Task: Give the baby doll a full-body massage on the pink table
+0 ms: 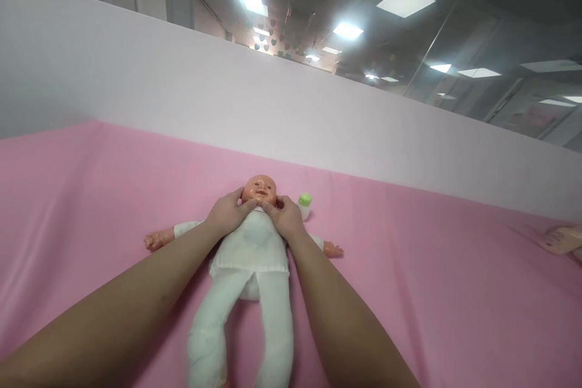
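A baby doll (251,248) in a white top and white trousers lies on its back, its arms spread out to both sides. My left hand (227,212) grips it at one side of the neck, the thumb under the chin and the fingers behind the head. On the other side my right hand (285,213) holds it the same way, its thumb almost meeting the left one. The fingertips behind the doll's head are hidden. Just right of my right hand stands a small white bottle with a green cap (304,201), partly covered by that hand.
A pink sheet (386,291) with soft creases covers the surface under the doll. Behind it runs a low white wall (254,109) with glass above. At the right edge lies a skin-toned object (564,239), cut off by the frame; I cannot tell what it is.
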Demonstrator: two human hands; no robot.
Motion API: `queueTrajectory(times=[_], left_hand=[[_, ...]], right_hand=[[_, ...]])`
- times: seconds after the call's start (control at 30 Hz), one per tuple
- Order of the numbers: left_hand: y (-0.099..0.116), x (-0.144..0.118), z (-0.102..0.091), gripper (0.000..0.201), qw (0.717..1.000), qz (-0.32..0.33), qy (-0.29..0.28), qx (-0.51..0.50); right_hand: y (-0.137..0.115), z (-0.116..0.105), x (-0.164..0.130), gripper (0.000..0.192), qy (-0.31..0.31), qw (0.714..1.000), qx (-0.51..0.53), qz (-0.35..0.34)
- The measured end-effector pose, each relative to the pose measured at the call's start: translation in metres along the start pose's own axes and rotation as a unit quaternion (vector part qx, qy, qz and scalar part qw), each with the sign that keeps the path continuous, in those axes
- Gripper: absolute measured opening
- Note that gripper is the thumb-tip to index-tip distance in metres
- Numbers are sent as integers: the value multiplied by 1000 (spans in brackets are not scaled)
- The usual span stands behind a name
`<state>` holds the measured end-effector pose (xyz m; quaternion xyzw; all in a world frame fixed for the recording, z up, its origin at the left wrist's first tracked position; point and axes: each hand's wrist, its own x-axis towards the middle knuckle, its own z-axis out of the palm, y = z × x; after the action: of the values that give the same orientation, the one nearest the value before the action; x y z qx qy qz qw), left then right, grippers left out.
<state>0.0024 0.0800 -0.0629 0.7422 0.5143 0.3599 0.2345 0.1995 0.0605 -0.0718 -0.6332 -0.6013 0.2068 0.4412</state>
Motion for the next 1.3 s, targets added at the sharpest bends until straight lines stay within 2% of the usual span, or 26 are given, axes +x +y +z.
queueTrajectory(times=[0.23,0.5,0.63,0.7,0.87,1.1,1.2,1.3], left_hand=[[-5,4,2,57,999,-15,9,-28],[0,1,-2,57,1000,9,1,-29],[6,-3,-4,60,1000,6,-13,-19],[7,-3,-4,61,1000,4,-9,-16],[2,0,0,55,1000,14,-2,1],[-6,2,2,52,999,-1,23,-43],[-5,1,3,55,998,-13,32,-52],[-2,-1,3,53,998,-8,36,-45]], right_hand=[[0,-7,2,38,-37,997,60,-25],[-3,-8,-1,44,-29,998,48,-18],[-5,-2,-4,91,-16,998,56,18],[-6,0,-4,98,-18,999,47,18],[-5,0,-3,88,-16,1000,9,-2],[-4,-2,-5,55,-8,996,-61,-57],[-6,-3,-11,52,-1,992,-90,-85],[-8,-11,-18,50,10,981,-131,-140]])
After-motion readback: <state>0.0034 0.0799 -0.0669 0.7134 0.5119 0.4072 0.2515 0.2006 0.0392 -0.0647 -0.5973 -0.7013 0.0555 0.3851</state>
